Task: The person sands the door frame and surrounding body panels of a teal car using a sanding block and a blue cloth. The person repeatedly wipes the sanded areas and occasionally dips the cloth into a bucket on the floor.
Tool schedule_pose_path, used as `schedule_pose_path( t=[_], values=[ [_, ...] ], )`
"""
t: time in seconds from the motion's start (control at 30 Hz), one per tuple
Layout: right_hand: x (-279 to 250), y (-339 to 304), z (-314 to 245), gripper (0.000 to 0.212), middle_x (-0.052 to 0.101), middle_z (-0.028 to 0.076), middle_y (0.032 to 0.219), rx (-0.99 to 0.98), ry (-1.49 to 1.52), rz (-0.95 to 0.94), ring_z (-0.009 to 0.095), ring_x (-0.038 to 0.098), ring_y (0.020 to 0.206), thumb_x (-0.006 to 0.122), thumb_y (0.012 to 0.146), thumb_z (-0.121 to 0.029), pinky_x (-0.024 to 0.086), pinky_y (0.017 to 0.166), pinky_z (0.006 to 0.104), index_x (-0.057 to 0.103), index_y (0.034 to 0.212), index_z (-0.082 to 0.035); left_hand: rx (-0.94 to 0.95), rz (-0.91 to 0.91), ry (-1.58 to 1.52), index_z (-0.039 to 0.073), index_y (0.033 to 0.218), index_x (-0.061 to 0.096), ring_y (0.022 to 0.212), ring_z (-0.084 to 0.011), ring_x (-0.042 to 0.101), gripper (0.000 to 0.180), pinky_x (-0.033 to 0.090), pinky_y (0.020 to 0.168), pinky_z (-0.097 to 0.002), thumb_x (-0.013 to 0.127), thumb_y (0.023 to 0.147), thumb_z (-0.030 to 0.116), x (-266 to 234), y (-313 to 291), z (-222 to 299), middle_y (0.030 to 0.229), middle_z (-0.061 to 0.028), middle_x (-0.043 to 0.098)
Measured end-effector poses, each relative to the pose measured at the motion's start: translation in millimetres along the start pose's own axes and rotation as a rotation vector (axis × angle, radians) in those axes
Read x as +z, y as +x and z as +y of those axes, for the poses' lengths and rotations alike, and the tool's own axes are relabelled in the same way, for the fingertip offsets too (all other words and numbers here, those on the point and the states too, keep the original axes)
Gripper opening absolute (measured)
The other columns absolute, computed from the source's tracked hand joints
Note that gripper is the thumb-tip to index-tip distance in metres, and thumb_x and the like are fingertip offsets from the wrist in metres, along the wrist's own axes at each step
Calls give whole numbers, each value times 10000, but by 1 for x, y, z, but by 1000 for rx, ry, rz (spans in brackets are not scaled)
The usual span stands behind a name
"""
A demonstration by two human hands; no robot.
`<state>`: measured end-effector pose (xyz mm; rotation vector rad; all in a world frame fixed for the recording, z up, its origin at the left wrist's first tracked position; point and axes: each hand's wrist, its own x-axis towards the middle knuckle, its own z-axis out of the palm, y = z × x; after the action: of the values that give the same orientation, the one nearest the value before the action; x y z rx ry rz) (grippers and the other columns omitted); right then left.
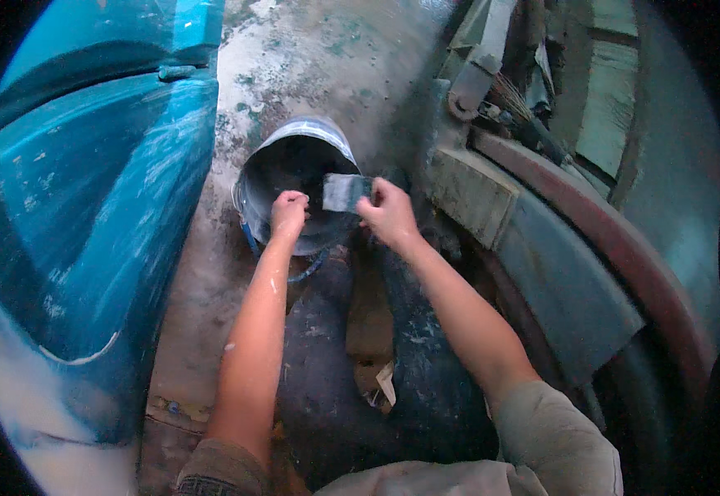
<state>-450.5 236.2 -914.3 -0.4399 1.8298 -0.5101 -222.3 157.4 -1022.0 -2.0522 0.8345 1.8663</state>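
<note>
My right hand (389,217) grips a small rectangular sanding pad (344,193) by one end. Its face is pale grey with a darker band near my fingers. The pad hangs over the mouth of a grey bucket (313,126), which stands on the floor just beyond my knees. My left hand (289,215) is over the bucket's near left part, fingers curled together in a pinch. Whether anything sits between those fingertips is too small to tell. Dark shadow hides what the bucket holds.
On the left rises a large blue moulded panel (120,190) with whitish scuffs. To the right stand grey metal parts and a curved reddish-brown bar (575,219). The concrete floor (294,62) is stained and blotchy. A blue hose or cord (250,237) loops beside the bucket.
</note>
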Motion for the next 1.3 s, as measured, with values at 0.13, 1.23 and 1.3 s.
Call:
schedule_pose_path(
  t=[0.13,1.23,1.3],
  values=[
    [-39,16,10,268,690,112,995,-26,305,-1,199,750,872,631,885,27,645,629,356,405,819,-100,332,255,636,98,1534,531,1386,-381,578,653,468,1154,-472,721,958,339,22,78,-15,1507,-232,589],
    [-150,-280,-133,353,768,68,1001,-218,387,169,149,694,908,713,952,-96,560,855,309,734,1284,22,844,492,735,26,1015,700,1000,-444,679,563,545,853,-547,835,840,544,-86,-496,104,1019,-222,674],
    [-154,-286,-131,293,774,76,1018,-251,453,111,136,683,952,677,1041,-120,548,891,306,727,1288,29,937,554,768,27,1015,705,970,-427,681,515,552,822,-526,851,831,485,-103,-561,123,998,-204,668]
  ],
)
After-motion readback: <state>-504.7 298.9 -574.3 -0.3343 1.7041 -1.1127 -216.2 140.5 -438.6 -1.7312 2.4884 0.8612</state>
